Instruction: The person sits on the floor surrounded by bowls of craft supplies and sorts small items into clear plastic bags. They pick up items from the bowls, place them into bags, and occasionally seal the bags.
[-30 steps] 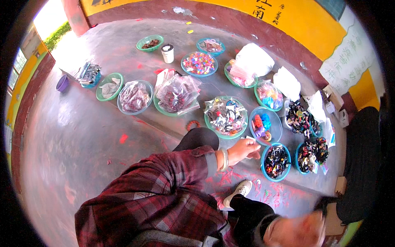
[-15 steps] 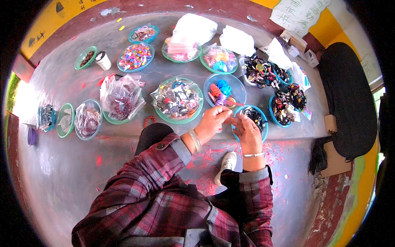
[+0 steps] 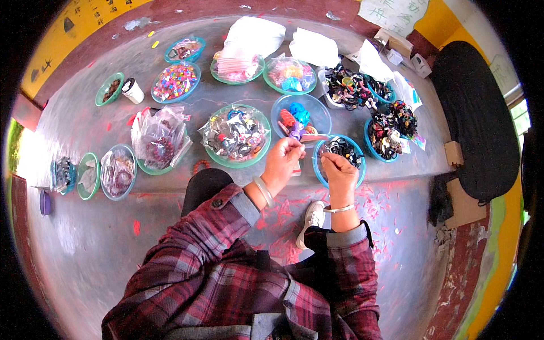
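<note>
My left hand is closed in a pinch just in front of a blue bowl holding red, blue and purple bundles. Whatever its fingertips hold is too small to make out. Close by on the right, my right hand also pinches, over the near part of a blue basket of black hair ties. Its fingers hide what may be in them. A gap separates the two hands. A pinkish strip lies at the bowl's near edge, just beyond my left fingertips.
Left of my hands stands a green basket of bagged small items. Further left are a bulging clear bag and several bowls. Behind are a bowl of colourful beads and white bags. A black oval board leans at the right.
My hands, close together before, have drawn apart: the left sits further left, the right slightly lower. The whole view has shifted a little.
</note>
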{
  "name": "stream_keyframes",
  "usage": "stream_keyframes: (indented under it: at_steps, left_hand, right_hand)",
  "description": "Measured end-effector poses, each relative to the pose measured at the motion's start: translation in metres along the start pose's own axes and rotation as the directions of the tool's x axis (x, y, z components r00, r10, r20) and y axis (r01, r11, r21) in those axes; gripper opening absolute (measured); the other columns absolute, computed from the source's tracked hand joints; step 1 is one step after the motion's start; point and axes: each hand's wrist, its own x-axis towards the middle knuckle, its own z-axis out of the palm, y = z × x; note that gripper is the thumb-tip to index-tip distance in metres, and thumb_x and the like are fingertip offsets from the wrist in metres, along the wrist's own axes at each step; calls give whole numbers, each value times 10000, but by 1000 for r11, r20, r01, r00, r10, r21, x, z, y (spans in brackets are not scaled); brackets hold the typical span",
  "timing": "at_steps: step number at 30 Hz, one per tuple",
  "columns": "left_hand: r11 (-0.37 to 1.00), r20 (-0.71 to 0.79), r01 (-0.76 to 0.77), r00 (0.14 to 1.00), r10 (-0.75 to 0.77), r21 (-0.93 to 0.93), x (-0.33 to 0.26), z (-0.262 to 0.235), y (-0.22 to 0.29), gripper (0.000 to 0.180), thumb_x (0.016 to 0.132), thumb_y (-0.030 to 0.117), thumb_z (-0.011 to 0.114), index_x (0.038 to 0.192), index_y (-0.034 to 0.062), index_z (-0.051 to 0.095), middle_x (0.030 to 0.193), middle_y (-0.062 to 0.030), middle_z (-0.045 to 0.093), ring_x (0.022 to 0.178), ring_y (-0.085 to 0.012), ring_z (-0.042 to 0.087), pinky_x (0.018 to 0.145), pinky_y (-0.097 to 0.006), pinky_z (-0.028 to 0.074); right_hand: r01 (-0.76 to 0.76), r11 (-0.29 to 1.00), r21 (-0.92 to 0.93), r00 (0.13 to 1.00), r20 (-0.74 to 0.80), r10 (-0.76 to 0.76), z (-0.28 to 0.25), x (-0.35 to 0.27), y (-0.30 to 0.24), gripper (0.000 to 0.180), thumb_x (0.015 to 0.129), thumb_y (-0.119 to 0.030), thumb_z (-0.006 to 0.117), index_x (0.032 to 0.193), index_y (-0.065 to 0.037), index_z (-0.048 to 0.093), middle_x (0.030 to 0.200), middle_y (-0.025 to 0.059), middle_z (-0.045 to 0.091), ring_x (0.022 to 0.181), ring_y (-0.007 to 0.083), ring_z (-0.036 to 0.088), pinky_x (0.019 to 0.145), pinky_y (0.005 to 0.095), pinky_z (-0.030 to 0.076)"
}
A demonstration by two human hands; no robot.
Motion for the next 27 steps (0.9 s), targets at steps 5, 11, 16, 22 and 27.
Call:
stream_keyframes:
  at_steps: [5, 11, 16, 22, 27]
  left_hand:
    - [957, 200, 201, 967, -159, -209, -8, 8, 2, 215, 886, 209, 509, 983, 19, 534, 861, -43, 595, 784, -105, 568, 694, -236, 461]
    - [879, 238, 329, 937, -257, -344, -5, 0, -2, 264, 907, 265, 464, 988, 33, 560, 868, -30, 597, 798, -107, 571, 703, -241, 458]
    - [876, 195, 341, 937, -289, -341, 0, -6, 23, 258, 911, 246, 454, 986, 25, 563, 860, -57, 621, 757, -112, 585, 683, -241, 461]
    - [949, 327, 250, 928, -179, -190, 0, -13, 29, 252, 919, 218, 439, 985, 3, 550, 849, -77, 630, 751, -131, 594, 677, -253, 477]
    - [972, 325, 214, 929, -174, -92, 1, -11, 26, 246, 913, 221, 455, 962, 4, 560, 835, -73, 627, 748, -126, 591, 680, -253, 477]
  right_hand:
    - [464, 612, -641, 840, 99, -534, 6, -2, -22, 153, 673, -41, 588, 816, -59, 638, 671, 94, 516, 660, 265, 543, 581, 359, 448]
    - [584, 578, -571, 808, 333, -487, 19, -9, -26, 223, 663, -58, 601, 884, -30, 616, 779, 91, 545, 750, 262, 541, 661, 351, 447]
    - [461, 837, -294, 887, 154, -434, 10, -2, -26, 142, 688, -49, 635, 829, -35, 638, 783, 109, 593, 701, 245, 575, 637, 306, 464]
    - [-411, 871, 269, 888, 334, 315, -23, 16, -7, 142, 772, -104, 642, 866, 1, 633, 820, 26, 621, 698, 97, 564, 628, 228, 434]
    - [-556, 769, 315, 790, 486, 373, -25, 12, -5, 119, 772, -91, 638, 851, -1, 642, 757, 33, 631, 687, 96, 571, 641, 203, 432]
